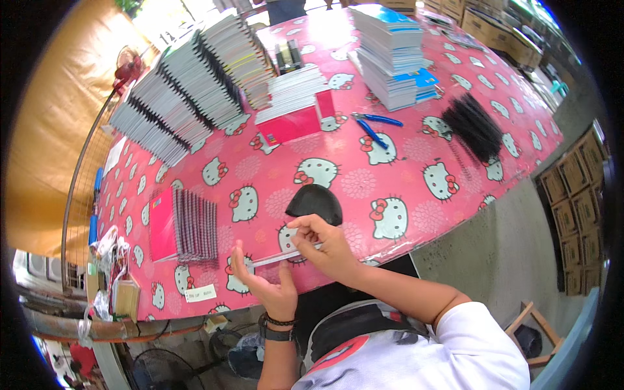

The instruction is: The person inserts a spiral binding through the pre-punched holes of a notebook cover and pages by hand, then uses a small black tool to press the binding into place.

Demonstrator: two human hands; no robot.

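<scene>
My left hand is held palm up at the near edge of the pink cartoon-cat tablecloth, fingers spread, steadying the left end of a thin flat booklet seen edge-on. My right hand pinches the booklet's right part from above. A black rounded cap-like object lies on the table just behind my right hand. A row of spiral-bound notebooks with pink covers lies to the left of my hands.
Tall fanned stacks of notebooks fill the far left, with a white stack on a red cover and a blue-covered stack behind. Blue-handled pliers and black spiral coils lie at right. Cardboard boxes stand on the floor.
</scene>
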